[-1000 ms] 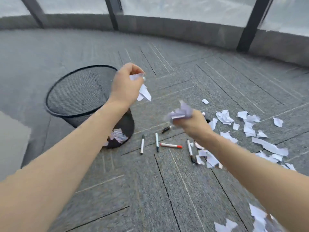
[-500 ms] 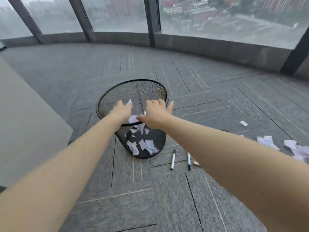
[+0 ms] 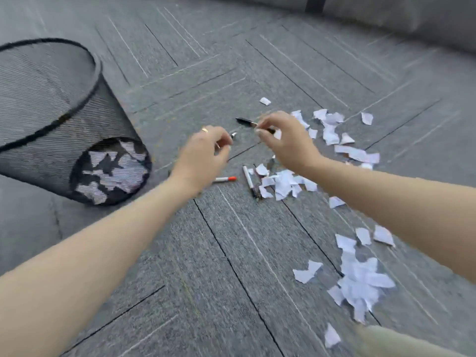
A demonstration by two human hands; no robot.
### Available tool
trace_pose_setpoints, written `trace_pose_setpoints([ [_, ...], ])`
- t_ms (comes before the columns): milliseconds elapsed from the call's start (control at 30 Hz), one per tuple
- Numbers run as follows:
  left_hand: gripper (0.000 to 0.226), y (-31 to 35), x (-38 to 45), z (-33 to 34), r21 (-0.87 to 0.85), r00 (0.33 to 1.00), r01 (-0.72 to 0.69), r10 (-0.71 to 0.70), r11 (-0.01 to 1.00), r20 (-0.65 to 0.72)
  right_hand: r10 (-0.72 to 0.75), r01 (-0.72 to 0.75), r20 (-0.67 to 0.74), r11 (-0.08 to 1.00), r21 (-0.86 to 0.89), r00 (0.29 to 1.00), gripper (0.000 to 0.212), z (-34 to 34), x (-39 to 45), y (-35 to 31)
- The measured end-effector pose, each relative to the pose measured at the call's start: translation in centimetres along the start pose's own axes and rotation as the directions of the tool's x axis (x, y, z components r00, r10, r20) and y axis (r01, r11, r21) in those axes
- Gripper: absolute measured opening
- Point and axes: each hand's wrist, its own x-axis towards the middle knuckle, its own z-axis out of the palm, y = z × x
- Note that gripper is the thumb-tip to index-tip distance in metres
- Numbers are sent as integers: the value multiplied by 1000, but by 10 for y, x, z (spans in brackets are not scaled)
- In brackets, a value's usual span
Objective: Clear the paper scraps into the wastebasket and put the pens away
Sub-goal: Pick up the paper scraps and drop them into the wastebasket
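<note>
A black mesh wastebasket [image 3: 64, 104] stands at the left, tilted in view, with white paper scraps [image 3: 110, 171] on its bottom. More paper scraps lie on the carpet: a pile [image 3: 283, 182] by the pens, a spread [image 3: 332, 127] further back, and a heap [image 3: 358, 282] at the near right. My left hand [image 3: 206, 150] hovers with loosely curled, empty fingers. My right hand [image 3: 286, 140] is beside it, its fingertips in front of a black pen [image 3: 243, 121] on the floor. A red-capped pen [image 3: 224, 179] and a white pen [image 3: 248, 176] lie below the hands.
Grey carpet tiles [image 3: 231, 253] cover the floor. A low grey wall [image 3: 386, 11] with a dark post runs along the top right. A pale trouser leg [image 3: 391, 341] shows at the bottom right corner.
Both hands carried scraps to the wastebasket and let them go inside. They have since swung back right, empty, over the pens and scraps. The view turned down and to the right.
</note>
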Motion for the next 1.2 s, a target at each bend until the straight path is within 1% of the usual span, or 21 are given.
trace_pose_setpoints([
  [67,13,22,-23,60,-86,970,73,-50,994,239,236,-236,-41,972,-11,971,21,-24,-48,58],
  [133,14,36,-56,116,-95,884,141,-82,986,460,411,-414,-70,910,-37,909,20,-37,-104,110],
  [167,17,39,-72,140,-63,831,130,-74,989,551,466,-470,-79,881,-53,881,19,-39,-131,129],
  [233,29,42,-96,177,40,721,40,-57,998,690,547,-552,-86,832,-58,833,16,-40,-181,156],
  [267,36,43,-104,189,97,680,-31,-50,995,732,576,-581,-87,812,-51,813,14,-40,-202,164],
  [333,43,46,-111,203,197,637,-199,-26,960,770,609,-614,-84,787,-59,789,12,-37,-239,174],
  [367,43,47,-112,207,231,634,-262,-13,937,773,612,-618,-86,781,-88,786,12,-35,-254,177],
  [400,41,50,-112,208,251,638,-288,-11,924,770,607,-613,-82,780,-126,790,13,-32,-267,178],
  [433,38,52,-112,209,261,645,-278,-22,925,764,593,-594,-63,787,-168,803,14,-28,-276,178],
  [533,23,55,-117,212,255,679,-148,-90,955,729,491,-470,33,850,-238,870,19,-15,-293,172],
  [600,9,55,-129,212,241,721,-71,-117,968,683,454,-429,61,871,-238,889,21,-8,-296,167],
  [633,4,54,-135,211,229,733,-42,-126,973,668,461,-440,49,868,-230,886,23,-7,-297,166],
  [700,13,52,-142,209,199,746,32,-156,979,648,509,-499,4,846,-187,861,26,-6,-294,165],
  [800,16,54,-137,208,72,745,186,-188,980,640,551,-551,-47,821,-148,833,29,-14,-286,172],
  [833,15,57,-134,208,45,748,186,-171,982,641,555,-557,-62,817,-149,830,30,-19,-282,176],
  [900,12,64,-128,210,31,770,92,-91,995,631,565,-562,-35,810,-168,825,38,-28,-276,183],
  [967,11,67,-126,214,75,800,-33,-18,997,600,578,-550,90,806,-219,811,58,-35,-274,189],
  [1033,10,66,-126,218,134,794,-119,13,984,608,573,-510,204,810,-291,793,77,-37,-274,193],
  [1067,9,64,-128,219,146,786,-144,23,979,618,565,-485,234,813,-322,791,83,-38,-274,193],
  [1133,8,65,-131,218,126,784,-126,21,984,621,542,-424,270,818,-389,796,90,-35,-273,191],
  [1200,11,69,-131,217,106,789,-73,-7,992,614,524,-364,293,811,-457,800,89,-29,-270,187],
])
